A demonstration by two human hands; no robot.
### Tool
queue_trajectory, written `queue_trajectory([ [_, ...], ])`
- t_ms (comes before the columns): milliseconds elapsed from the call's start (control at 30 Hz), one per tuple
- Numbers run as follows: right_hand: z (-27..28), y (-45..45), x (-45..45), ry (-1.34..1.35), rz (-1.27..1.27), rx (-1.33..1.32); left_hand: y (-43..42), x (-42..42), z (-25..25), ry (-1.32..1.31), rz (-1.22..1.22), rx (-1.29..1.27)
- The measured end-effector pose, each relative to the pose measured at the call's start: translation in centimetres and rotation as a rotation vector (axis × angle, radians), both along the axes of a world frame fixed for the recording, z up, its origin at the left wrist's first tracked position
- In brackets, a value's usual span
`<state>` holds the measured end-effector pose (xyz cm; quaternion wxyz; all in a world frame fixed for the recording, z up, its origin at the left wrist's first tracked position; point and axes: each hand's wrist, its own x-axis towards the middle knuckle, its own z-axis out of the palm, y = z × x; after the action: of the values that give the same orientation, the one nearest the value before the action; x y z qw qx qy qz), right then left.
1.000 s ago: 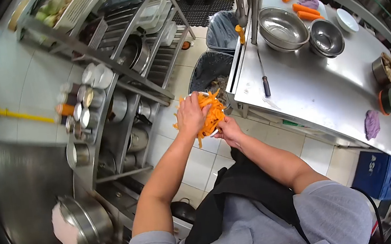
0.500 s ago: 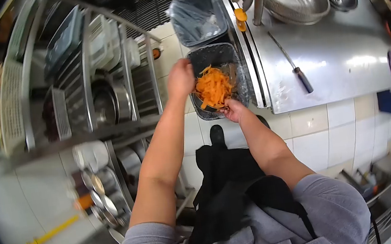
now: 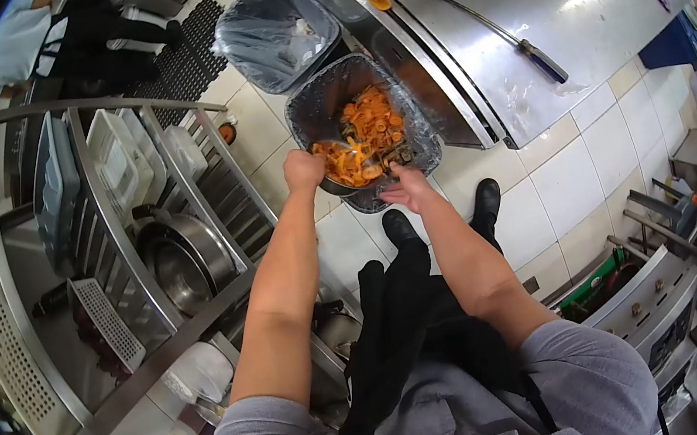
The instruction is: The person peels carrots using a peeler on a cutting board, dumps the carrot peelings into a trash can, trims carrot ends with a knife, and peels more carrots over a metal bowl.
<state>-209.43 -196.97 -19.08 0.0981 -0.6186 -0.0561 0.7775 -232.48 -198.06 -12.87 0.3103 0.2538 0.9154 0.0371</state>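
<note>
The left hand (image 3: 304, 170) clutches the bowl (image 3: 334, 188) at the bin (image 3: 300, 118)'s seven o'clock; I can't tell the right hand (image 3: 408, 188)'s hold. A slipping grip could drop it onto carrot peelings (image 3: 372, 117).

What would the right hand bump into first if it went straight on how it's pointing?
The right hand would probably meet the bowl of orange-coloured peelings first, though depth is hard to judge.
</note>
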Motion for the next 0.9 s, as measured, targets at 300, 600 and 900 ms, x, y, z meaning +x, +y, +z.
queue_trajectory([
  [300, -0.7, -2.3, -6.2, -0.170, 0.590, 1.066, 3.0, 3.4, -1.9, 0.171, -0.290, 0.076],
  [600, -4.6, 1.7, -5.0, -0.181, 0.065, 0.793, -8.0, 1.5, -1.0, 0.092, -0.227, 0.572],
  [900, -0.8, 0.5, -4.1, -0.193, 0.301, 0.916, -17.3, 4.8, 1.7, -0.067, -0.166, 0.422],
])
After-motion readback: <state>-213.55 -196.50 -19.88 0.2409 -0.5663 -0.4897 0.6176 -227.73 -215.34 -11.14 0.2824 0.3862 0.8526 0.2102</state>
